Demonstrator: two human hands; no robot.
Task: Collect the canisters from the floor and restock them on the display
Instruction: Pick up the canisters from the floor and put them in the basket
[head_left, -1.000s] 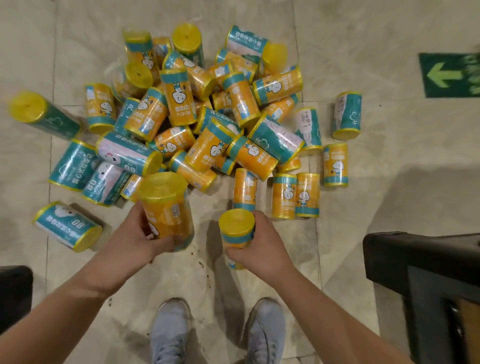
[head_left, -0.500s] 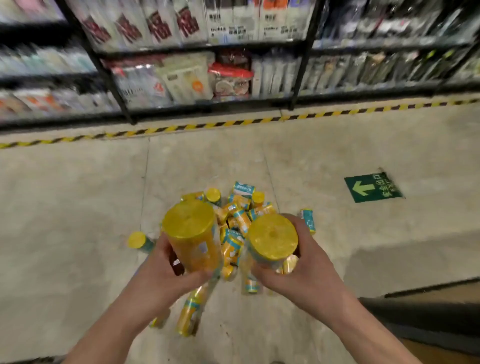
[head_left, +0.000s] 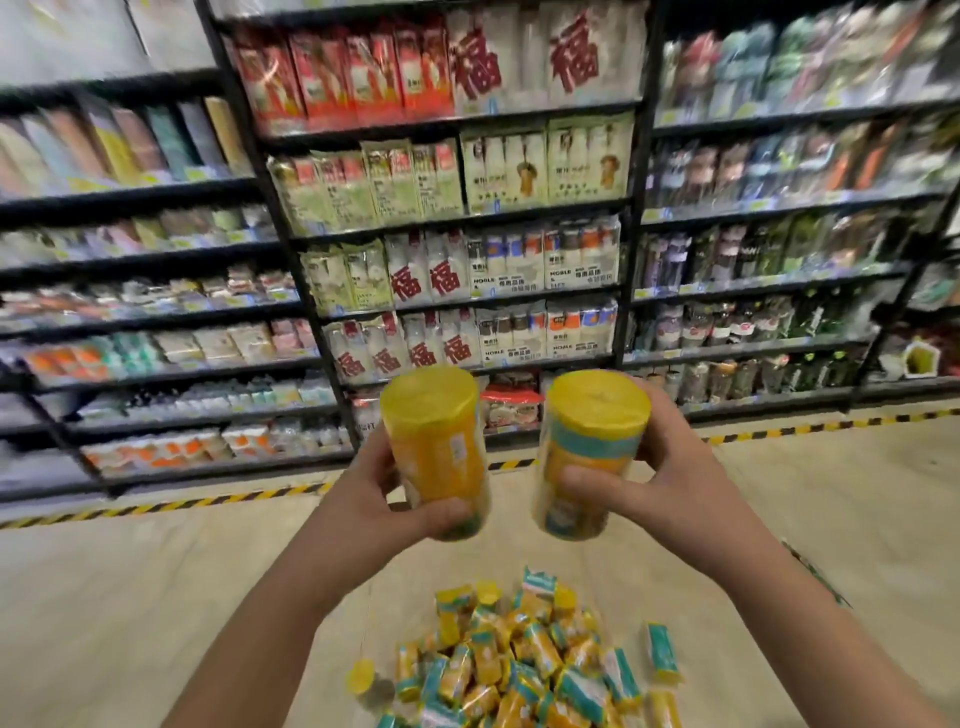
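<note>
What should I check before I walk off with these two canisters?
1. Left hand grip on the orange canister: fingers wrapped round it, ok.
2. Right hand grip on the teal-banded canister: thumb and fingers round it, ok.
3. The two canisters apart, not knocking: ok.
4. Path underfoot: pile of canisters lies on the floor just below the hands, not ok.
5. Free space on the display: not in view, cannot tell.
</note>
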